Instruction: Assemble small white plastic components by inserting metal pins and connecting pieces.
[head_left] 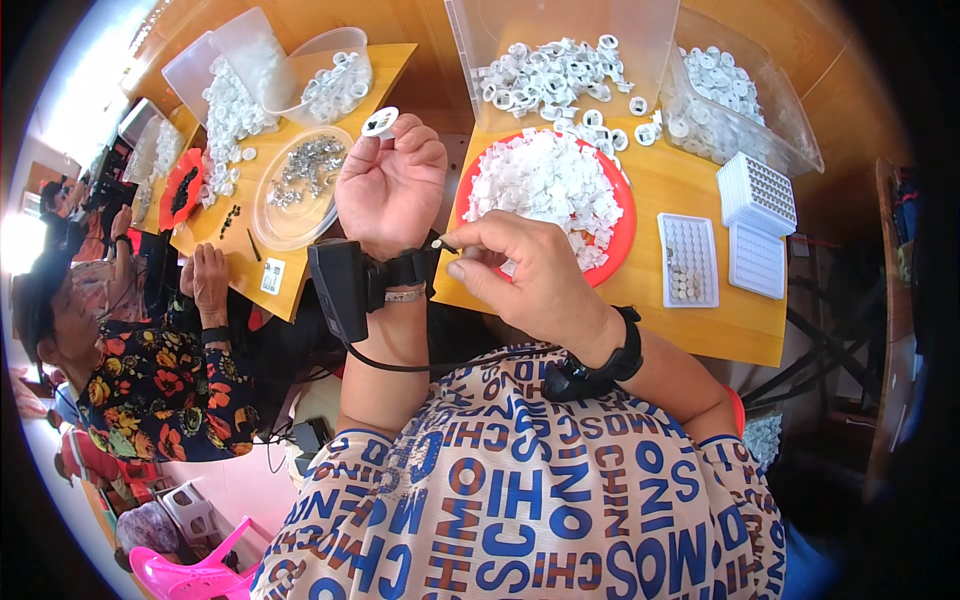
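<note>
Operator: Head view first. State the condition of the left hand [392,195].
Technician: Palm turned up, upper centre-left of the frame. Thumb and forefinger pinch a white disc [380,122] with a dark mark on its face; the other fingers are curled.
Operator: And the right hand [530,265]?
Technician: Centre of the frame, thumb and forefinger set narrow. A small dark piece [446,247] with a pale tip shows at the fingertips — I cannot tell whether it is gripped. It is beside the strap on the left wrist.
Operator: List the items around the hands.
Technician: A red bowl [628,215], right of centre at the top, contains white chips [545,175]. It rests on the yellow table [700,335]. Behind it, at the top edge, a clear box [560,22] holds white rings [550,72].
Operator: Remaining items?
Technician: Right side: a white tray [683,232] with small round pieces [686,285] — a stack of trays [757,190] stands nearby. Upper left: a clear round dish [264,205] with metal parts [302,165]. At the left, a co-worker's hand [210,283] is above the table's edge.
</note>
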